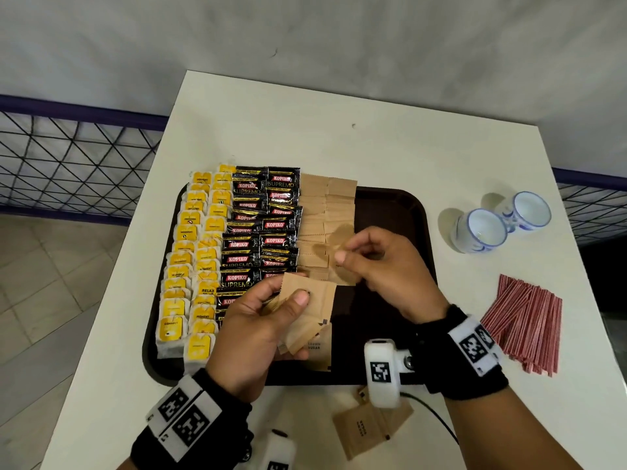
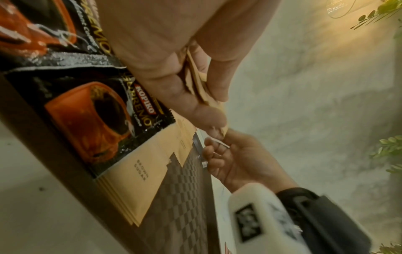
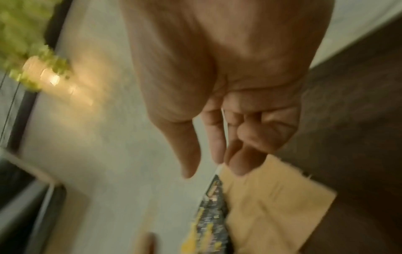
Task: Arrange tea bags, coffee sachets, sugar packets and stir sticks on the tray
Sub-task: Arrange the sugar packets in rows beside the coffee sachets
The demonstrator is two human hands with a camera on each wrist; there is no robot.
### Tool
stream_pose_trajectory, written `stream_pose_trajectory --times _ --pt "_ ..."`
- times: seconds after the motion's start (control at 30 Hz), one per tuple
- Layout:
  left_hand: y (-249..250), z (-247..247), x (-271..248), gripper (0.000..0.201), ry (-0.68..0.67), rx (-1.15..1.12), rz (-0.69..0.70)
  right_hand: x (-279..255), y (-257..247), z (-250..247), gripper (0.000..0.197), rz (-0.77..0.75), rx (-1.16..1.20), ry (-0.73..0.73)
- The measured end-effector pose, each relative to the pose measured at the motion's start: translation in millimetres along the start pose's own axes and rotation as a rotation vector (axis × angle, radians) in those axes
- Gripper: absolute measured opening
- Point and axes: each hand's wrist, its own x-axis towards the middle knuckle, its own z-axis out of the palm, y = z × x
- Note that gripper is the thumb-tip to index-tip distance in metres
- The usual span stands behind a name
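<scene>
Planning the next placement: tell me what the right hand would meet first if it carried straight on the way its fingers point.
Probably the sugar packets laid on the tray, just beyond the right hand; its height above them is unclear.

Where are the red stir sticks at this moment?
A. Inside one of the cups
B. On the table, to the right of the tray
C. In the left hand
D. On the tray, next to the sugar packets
B: the stir sticks lie in a pile on the table, to the right of the tray, apart from it; the left hand holds sugar packets instead.
</scene>
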Motion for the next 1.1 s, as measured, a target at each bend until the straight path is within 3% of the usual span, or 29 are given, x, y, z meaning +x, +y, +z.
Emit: stream_pose_trajectory --times 0.1,0.17,0.27,0.33,0.53,0.67,0.93,1.0,1.1 --pt "0.7 3.6 0.6 0.029 0.030 -0.011 0.006 -20.2 -3.7 4.3 0.032 0.042 0.169 -0.296" --pt "2.6 7.1 0.8 0.025 0.030 -0.022 -0.003 -26.5 -0.3 9.9 0.020 0.025 0.151 -0.358" --pt "5.3 9.8 0.7 0.014 0.021 -0.034 -0.035 -27.4 5.7 12.0 0.015 0.058 0.219 -0.302" --pt "6.3 8.3 0.6 0.017 0.034 -0.038 -0.044 -28.0 5.3 10.2 0.016 0.062 0.217 -0.281" --pt "1.3 6.1 2.9 0.018 0.066 0.078 0.006 -25.6 8.8 8.8 0.028 -0.056 0.138 -0.236" --pt "-2.7 7.8 5.7 0.021 0.036 0.121 0.032 -26.4 4.0 7.8 0.013 -0.096 0.059 -0.232" --pt "-0.2 -7.2 9.8 0.047 -0.105 -0.012 -0.108 -10.8 30.7 -16.6 0.019 0.246 0.192 0.036" --pt "-1.4 -8.9 9.4 0.049 -0.119 -0.017 -0.112 -10.2 33.0 -16.2 0.011 0.272 0.194 0.100" --pt "-3.9 -8.6 8.0 0.050 -0.132 -0.017 -0.124 -8.2 33.0 -12.9 0.015 0.229 0.099 0.149"
